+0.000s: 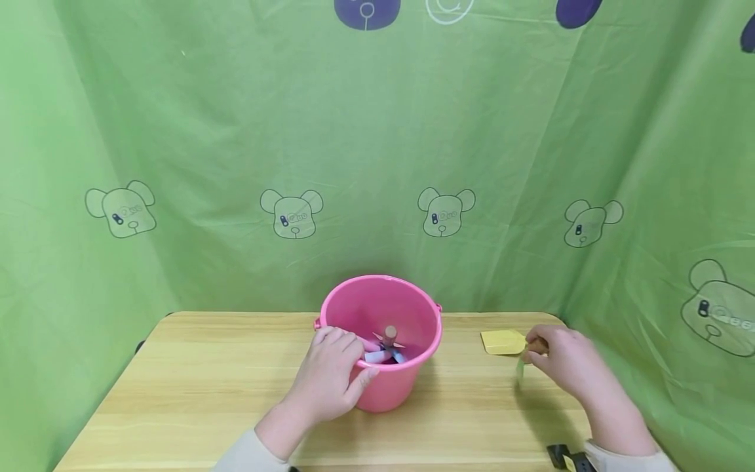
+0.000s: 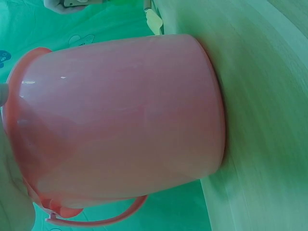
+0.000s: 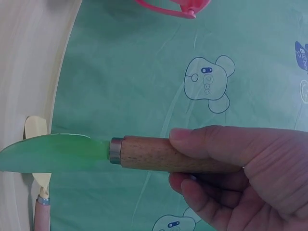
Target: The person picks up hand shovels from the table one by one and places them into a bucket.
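Note:
The pink bucket (image 1: 386, 390) stands upright on the table. My left hand (image 1: 330, 377) grips its near-left rim, fingers over the edge and thumb outside. Inside lie several items, among them a round wooden handle end (image 1: 390, 333) and pale blue and pink pieces; their kinds are hard to tell. To the right, my right hand (image 1: 569, 360) holds a green knife (image 3: 53, 154) by its wooden handle (image 3: 149, 151), between thumb and fingers, above the table. In the head view its blade hangs downward. A yellow spatula (image 1: 501, 341) lies beyond it on the table, its handle hidden by my hand.
A light wooden table (image 1: 206, 393) carries everything. Green cloth (image 1: 366, 131) with bear-head prints hangs behind and at both sides. The bucket's pink carrying handle (image 2: 106, 222) hangs down on its far side. A black device (image 1: 569, 457) is by the right wrist.

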Demonstrator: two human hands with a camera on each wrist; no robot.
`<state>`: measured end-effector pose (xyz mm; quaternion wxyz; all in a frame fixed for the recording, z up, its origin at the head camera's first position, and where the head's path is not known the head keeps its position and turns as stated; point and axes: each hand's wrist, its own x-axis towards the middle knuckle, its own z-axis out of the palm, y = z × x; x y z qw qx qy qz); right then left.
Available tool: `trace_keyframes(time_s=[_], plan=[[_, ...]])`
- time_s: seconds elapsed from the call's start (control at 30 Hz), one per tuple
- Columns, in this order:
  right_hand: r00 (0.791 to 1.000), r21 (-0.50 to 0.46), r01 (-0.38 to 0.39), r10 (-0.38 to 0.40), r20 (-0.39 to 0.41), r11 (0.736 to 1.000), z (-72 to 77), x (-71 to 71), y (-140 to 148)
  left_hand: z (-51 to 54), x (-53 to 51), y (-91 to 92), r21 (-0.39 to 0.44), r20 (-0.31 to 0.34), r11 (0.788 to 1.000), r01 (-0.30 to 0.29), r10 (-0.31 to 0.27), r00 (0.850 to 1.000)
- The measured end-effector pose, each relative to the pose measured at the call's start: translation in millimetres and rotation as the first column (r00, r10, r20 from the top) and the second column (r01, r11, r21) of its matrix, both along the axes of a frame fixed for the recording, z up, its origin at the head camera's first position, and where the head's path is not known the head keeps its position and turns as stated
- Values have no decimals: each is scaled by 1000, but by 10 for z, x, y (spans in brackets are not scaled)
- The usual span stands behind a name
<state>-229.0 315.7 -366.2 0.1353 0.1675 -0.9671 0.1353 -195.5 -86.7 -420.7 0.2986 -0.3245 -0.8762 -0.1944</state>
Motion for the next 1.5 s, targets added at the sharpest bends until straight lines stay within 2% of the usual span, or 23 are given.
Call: trace_keyframes(time_s=[0.47, 0.87, 1.1, 1.5], plan=[[999, -33, -42, 42, 0, 999, 31, -21, -155, 6, 3, 5, 6, 16, 1000, 2, -2, 1000], [998, -57, -54, 56, 37, 997, 84, -22, -329, -13, -15, 6, 25, 13, 1000, 17, -17, 1000], [995, -68, -47, 53, 83, 997, 92, -13, -412, -18, -14, 10, 19, 3, 1000, 10, -10, 1000], [992, -61, -57, 63, 113, 997, 105, -24, -537, -4, -5, 5, 3, 10, 1000, 2, -2, 1000]])
